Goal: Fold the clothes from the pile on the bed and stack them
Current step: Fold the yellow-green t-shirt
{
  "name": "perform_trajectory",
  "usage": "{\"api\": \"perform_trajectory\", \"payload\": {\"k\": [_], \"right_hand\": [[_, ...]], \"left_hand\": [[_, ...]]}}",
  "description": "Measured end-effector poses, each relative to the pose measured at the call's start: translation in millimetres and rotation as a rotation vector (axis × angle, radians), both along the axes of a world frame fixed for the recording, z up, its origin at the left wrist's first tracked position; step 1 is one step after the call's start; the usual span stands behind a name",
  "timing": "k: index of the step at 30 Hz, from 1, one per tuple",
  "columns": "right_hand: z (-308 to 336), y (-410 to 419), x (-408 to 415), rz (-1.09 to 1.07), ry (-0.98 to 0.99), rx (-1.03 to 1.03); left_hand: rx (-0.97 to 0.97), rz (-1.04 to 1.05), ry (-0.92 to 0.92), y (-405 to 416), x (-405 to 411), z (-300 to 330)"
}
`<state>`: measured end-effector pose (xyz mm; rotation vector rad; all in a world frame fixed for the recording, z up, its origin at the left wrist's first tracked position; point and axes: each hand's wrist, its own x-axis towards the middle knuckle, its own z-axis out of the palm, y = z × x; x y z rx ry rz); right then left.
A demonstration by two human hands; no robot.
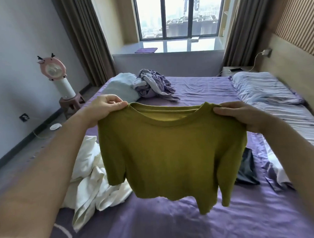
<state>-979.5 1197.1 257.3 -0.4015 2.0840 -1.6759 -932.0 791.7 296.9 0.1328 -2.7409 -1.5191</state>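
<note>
Two hands up, holding one olive-green T-shirt [172, 154] in the air over the purple bed [175, 226]. Left hand [105, 106] pinching the left shoulder beside the neck hole, fingers curled, thumb on top. Right hand [242, 115] pinching the right shoulder, thumb pressed flat along the collar edge. Shirt hanging open and flat, front toward the camera, short sleeves drooping, bottom hem above the sheet and not touching it.

Under and left of the shirt, a crumpled white cloth pile [90, 181] on the bed. Right of the shirt, a dark folded garment [246, 169] on the sheet. Far back, a bunched lilac clothes heap [153, 84] beside a pale blue pillow [120, 86]. Off to the right, a striped pillow [263, 89]. On the floor at left, a pink fan [53, 69] on a small stool [72, 102].
</note>
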Motion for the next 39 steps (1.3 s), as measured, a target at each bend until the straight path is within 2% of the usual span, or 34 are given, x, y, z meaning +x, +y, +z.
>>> {"api": "perform_trajectory", "payload": {"k": [3, 8, 11, 13, 16, 20, 26, 30, 33, 36, 39], "right_hand": [[-40.5, -16.6, 3.2, -0.038, -0.009, 0.163], [-152.9, -41.3, 16.7, -0.013, -0.061, 0.52], [-212.9, -55.0, 30.8, -0.031, -0.008, 0.726], [-243.0, -63.6, 46.0, -0.082, 0.019, 0.777], [-281.3, -74.1, 73.1, -0.067, -0.061, 0.821], [-305.6, -82.9, 100.9, -0.067, -0.161, 0.851], [-319.1, -93.2, 85.4, -0.21, -0.188, 0.882], [-325.5, -87.7, 76.7, -0.123, -0.152, 0.987], [-334.1, -73.4, 67.8, -0.055, -0.177, 0.924], [-360.0, -68.3, 49.3, 0.163, -0.191, 0.926], [-403.0, -77.9, 34.1, 0.276, -0.064, 1.059]], "left_hand": [[-0.012, 0.005, -0.074, 6.4, -7.8, -54.3], [-0.087, -0.01, -0.257, 13.8, -5.9, -181.5], [-0.148, -0.024, -0.352, 7.8, -3.3, -247.5], [-0.157, -0.026, -0.395, 4.5, 2.0, -283.4], [-0.214, -0.113, -0.502, -1.3, 18.4, -327.6], [-0.212, -0.21, -0.565, -15.5, 30.2, -359.3], [-0.198, -0.239, -0.513, -24.1, -13.2, -372.8], [-0.28, -0.31, -0.507, -26.8, -34.0, -388.4], [-0.277, -0.335, -0.523, -26.5, -39.8, -407.1], [-0.284, -0.34, -0.543, -16.6, -43.9, -432.8], [-0.319, -0.35, -0.55, 2.2, -36.6, -465.1]]}}
